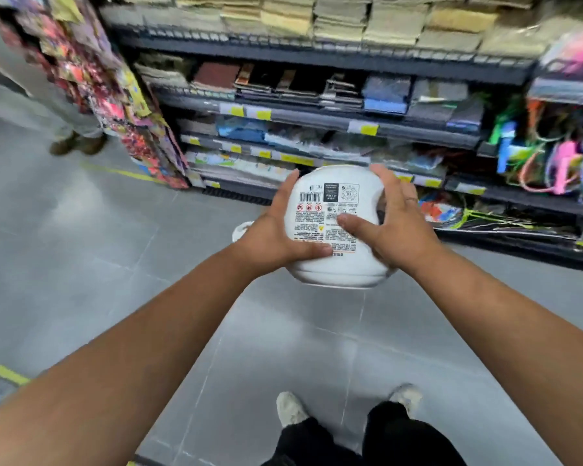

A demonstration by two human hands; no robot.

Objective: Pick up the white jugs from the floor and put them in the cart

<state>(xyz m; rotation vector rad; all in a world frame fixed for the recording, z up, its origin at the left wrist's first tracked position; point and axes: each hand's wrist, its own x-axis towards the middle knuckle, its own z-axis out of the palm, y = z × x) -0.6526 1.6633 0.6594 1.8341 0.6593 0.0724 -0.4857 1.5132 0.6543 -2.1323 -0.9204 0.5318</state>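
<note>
Grey tiled floor [81, 264] of a shop aisle fills the lower field, crossed by a yellow line [122, 173] at left. Dark shelves [317, 112] run along the back, stacked with notebooks, folders and paper, with yellow price tags [367, 129] on their front edges. A rack [115, 95] of bright packets stands at the left end of the shelves; another person's shoes [78, 142] show just beside it.

The jug [344, 270], white, is held in the air above the floor and in front of the lowest shelves, clasped between both hands. Its printed label [327, 210] faces the camera, with the print upside down.

The left hand [273, 237] grips the jug's left side, fingers curled round the edge and thumb laid flat along the label's lower border. The right hand [398, 223] grips the right side, fingers curved over the upper corner and thumb pressed on the label.

A small white curved piece [241, 230] shows beside the left wrist; what it belongs to cannot be told.

The wearer's pale shoes [292, 408] stand on the floor below.
</note>
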